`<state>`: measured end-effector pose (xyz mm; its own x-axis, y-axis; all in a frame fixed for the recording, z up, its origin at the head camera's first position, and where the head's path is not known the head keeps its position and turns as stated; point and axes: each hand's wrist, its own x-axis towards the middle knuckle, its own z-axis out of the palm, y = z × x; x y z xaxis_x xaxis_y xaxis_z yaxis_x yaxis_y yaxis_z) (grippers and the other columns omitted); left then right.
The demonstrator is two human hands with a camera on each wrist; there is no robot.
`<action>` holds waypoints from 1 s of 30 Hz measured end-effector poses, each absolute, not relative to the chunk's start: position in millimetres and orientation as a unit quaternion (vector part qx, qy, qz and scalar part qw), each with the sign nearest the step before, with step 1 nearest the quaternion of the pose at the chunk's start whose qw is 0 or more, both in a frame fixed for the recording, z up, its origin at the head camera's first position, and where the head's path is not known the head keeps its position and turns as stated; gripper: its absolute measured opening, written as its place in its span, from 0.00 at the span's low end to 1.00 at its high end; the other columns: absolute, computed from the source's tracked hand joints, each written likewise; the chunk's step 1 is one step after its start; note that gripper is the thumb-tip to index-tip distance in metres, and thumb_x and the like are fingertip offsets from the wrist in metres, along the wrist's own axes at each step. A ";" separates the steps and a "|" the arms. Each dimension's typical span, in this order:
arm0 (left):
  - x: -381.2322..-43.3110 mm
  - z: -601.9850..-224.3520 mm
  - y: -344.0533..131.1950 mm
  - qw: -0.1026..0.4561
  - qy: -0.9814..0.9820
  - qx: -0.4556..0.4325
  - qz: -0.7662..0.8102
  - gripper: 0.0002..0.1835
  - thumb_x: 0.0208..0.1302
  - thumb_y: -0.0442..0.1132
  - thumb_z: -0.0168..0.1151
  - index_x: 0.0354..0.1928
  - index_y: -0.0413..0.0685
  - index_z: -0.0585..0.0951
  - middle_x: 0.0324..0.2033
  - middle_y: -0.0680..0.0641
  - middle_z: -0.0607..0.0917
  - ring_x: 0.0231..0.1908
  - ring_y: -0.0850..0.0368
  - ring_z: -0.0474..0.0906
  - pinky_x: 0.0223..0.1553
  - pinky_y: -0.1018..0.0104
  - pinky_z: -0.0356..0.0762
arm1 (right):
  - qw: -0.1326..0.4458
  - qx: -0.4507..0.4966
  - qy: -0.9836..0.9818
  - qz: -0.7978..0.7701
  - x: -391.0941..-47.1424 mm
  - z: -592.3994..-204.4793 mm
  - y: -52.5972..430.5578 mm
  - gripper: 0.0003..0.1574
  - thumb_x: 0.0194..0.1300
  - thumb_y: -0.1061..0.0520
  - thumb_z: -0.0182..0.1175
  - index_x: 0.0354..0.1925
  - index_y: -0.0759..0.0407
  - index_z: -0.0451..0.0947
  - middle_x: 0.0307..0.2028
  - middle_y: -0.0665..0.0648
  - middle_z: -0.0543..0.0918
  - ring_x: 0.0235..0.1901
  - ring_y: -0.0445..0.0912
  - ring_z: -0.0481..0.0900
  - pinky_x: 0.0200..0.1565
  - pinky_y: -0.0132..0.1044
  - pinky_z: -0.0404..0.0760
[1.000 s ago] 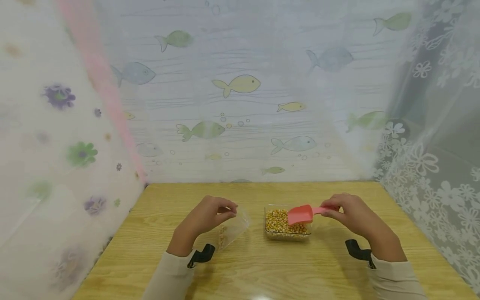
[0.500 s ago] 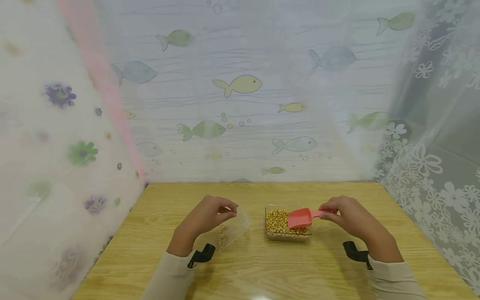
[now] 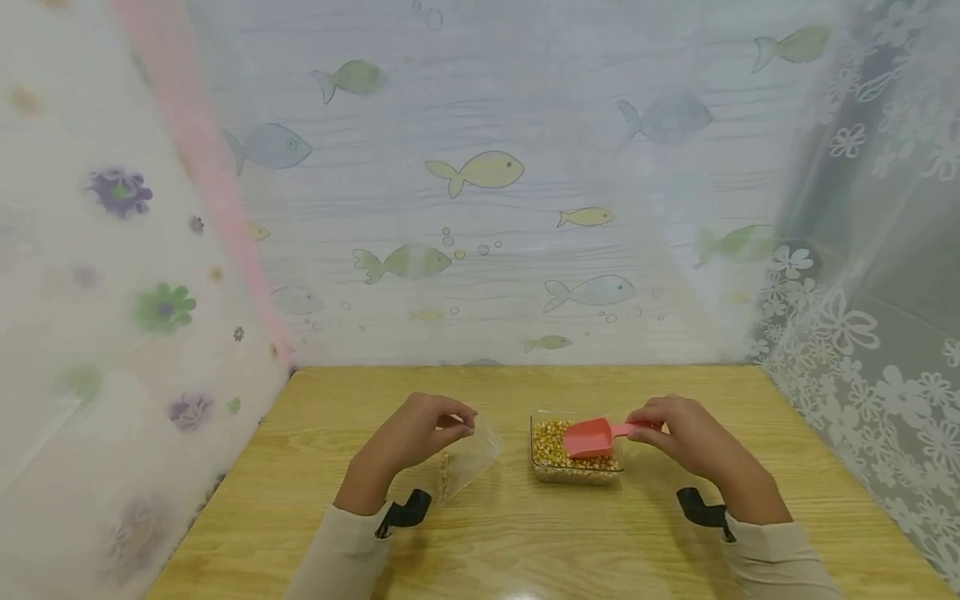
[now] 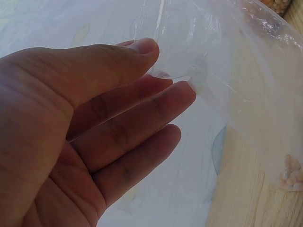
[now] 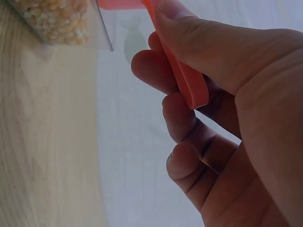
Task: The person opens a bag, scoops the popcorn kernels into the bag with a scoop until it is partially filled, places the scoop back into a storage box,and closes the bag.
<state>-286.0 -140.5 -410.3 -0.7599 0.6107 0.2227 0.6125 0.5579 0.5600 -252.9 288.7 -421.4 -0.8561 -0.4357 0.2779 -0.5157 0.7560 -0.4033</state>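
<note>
My left hand (image 3: 412, 437) pinches the top edge of a clear plastic bag (image 3: 474, 458) between thumb and forefinger. Some corn kernels (image 4: 292, 174) lie at the bag's bottom, low near the tabletop. On the right, my right hand (image 3: 686, 433) grips the handle of a pink scoop (image 3: 588, 439), thumb on one side and curled fingers on the other, as the right wrist view shows. The scoop's bowl overlaps the yellow corn kernels (image 3: 550, 442) in a clear rectangular container (image 3: 576, 473). That container stands between my hands, to the right of the bag.
Everything stands on a wood-grain table (image 3: 517, 533). Behind it hangs a pale curtain (image 3: 480, 275) printed with fish. Flower-patterned sheets close off the left and right sides. Black wrist mounts (image 3: 408, 510) stick out from both sleeves.
My right hand has moved left with the scoop, shifting its bowl toward the middle of the container. The left hand and the bag have stayed almost still.
</note>
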 end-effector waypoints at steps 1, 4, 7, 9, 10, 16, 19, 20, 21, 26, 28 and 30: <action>-286.1 -409.9 -140.3 0.003 -0.882 -0.348 -0.319 0.05 0.73 0.41 0.66 0.46 0.56 0.88 0.52 0.52 0.89 0.44 0.64 0.89 0.49 0.64 0.87 | 0.085 0.254 -0.933 0.240 -253.2 -422.0 288.4 0.09 0.68 0.54 0.70 0.45 0.51 0.90 0.36 0.41 0.85 0.33 0.33 0.75 0.34 0.32 0.79; -286.0 -408.7 -139.6 0.002 -0.880 -0.348 -0.322 0.05 0.73 0.40 0.66 0.45 0.56 0.88 0.52 0.52 0.89 0.44 0.64 0.89 0.49 0.64 0.87 | 0.087 0.258 -0.931 0.243 -254.3 -423.2 287.9 0.09 0.68 0.53 0.70 0.45 0.53 0.90 0.36 0.42 0.86 0.32 0.33 0.75 0.33 0.33 0.78; -286.0 -408.6 -139.4 0.000 -0.881 -0.347 -0.322 0.05 0.73 0.40 0.66 0.45 0.56 0.88 0.52 0.51 0.89 0.44 0.64 0.89 0.48 0.64 0.87 | 0.086 0.263 -0.930 0.243 -255.5 -425.5 286.6 0.09 0.68 0.53 0.69 0.46 0.53 0.90 0.36 0.42 0.85 0.32 0.33 0.75 0.33 0.32 0.79; -286.2 -408.9 -139.6 -0.002 -0.882 -0.344 -0.321 0.05 0.73 0.41 0.66 0.45 0.56 0.88 0.53 0.51 0.89 0.44 0.65 0.89 0.49 0.65 0.87 | 0.085 0.264 -0.929 0.245 -256.3 -427.9 285.3 0.09 0.69 0.53 0.69 0.46 0.52 0.90 0.36 0.42 0.85 0.32 0.32 0.75 0.33 0.32 0.79; -286.3 -409.0 -139.7 -0.003 -0.883 -0.344 -0.320 0.05 0.73 0.41 0.67 0.46 0.56 0.89 0.53 0.52 0.89 0.44 0.65 0.89 0.49 0.65 0.86 | 0.086 0.263 -0.929 0.246 -256.9 -429.2 284.7 0.09 0.69 0.53 0.69 0.46 0.52 0.90 0.36 0.42 0.85 0.32 0.32 0.75 0.33 0.32 0.79; -287.6 -410.8 -140.4 0.003 -0.882 -0.347 -0.319 0.05 0.73 0.41 0.66 0.46 0.55 0.89 0.52 0.51 0.89 0.44 0.65 0.89 0.48 0.65 0.87 | 0.100 0.264 -0.927 0.245 -260.0 -436.7 280.6 0.09 0.68 0.53 0.70 0.46 0.52 0.90 0.35 0.40 0.85 0.31 0.32 0.74 0.33 0.32 0.78; -287.6 -411.2 -140.8 0.003 -0.881 -0.349 -0.320 0.05 0.73 0.41 0.66 0.46 0.56 0.89 0.53 0.50 0.89 0.44 0.64 0.89 0.48 0.64 0.87 | 0.100 0.265 -0.926 0.249 -261.1 -439.2 278.4 0.10 0.68 0.53 0.70 0.47 0.51 0.90 0.35 0.39 0.84 0.32 0.32 0.75 0.34 0.33 0.78; -287.5 -411.1 -140.9 0.002 -0.881 -0.348 -0.321 0.05 0.73 0.41 0.66 0.45 0.56 0.88 0.54 0.50 0.89 0.45 0.64 0.89 0.48 0.64 0.87 | 0.100 0.265 -0.925 0.251 -261.3 -440.0 277.7 0.10 0.68 0.52 0.70 0.47 0.51 0.90 0.35 0.39 0.84 0.32 0.32 0.75 0.34 0.33 0.79; -287.4 -411.0 -140.9 0.003 -0.881 -0.348 -0.321 0.05 0.73 0.41 0.66 0.45 0.56 0.88 0.54 0.50 0.89 0.45 0.64 0.89 0.48 0.64 0.87 | 0.101 0.265 -0.925 0.254 -261.5 -440.7 277.0 0.09 0.68 0.52 0.70 0.46 0.50 0.90 0.36 0.39 0.85 0.33 0.32 0.76 0.35 0.33 0.79; -286.9 -410.5 -140.7 0.002 -0.882 -0.347 -0.319 0.04 0.73 0.41 0.67 0.44 0.58 0.88 0.55 0.50 0.88 0.44 0.65 0.89 0.48 0.65 0.87 | 0.093 0.261 -0.923 0.268 -262.6 -444.9 274.2 0.09 0.68 0.53 0.70 0.46 0.49 0.90 0.36 0.39 0.85 0.33 0.33 0.77 0.35 0.33 0.79; -287.0 -410.3 -140.6 0.000 -0.883 -0.345 -0.317 0.04 0.73 0.41 0.66 0.44 0.59 0.88 0.55 0.51 0.88 0.44 0.66 0.89 0.48 0.66 0.86 | 0.089 0.261 -0.922 0.273 -262.9 -446.0 272.8 0.10 0.68 0.53 0.70 0.47 0.49 0.90 0.36 0.40 0.85 0.34 0.33 0.77 0.35 0.33 0.80; -287.2 -410.1 -140.4 -0.001 -0.884 -0.343 -0.317 0.04 0.73 0.41 0.67 0.44 0.58 0.88 0.55 0.51 0.88 0.45 0.66 0.89 0.48 0.66 0.86 | 0.093 0.263 -0.921 0.271 -263.3 -447.1 271.3 0.10 0.68 0.53 0.70 0.47 0.50 0.90 0.37 0.40 0.85 0.34 0.33 0.78 0.35 0.33 0.80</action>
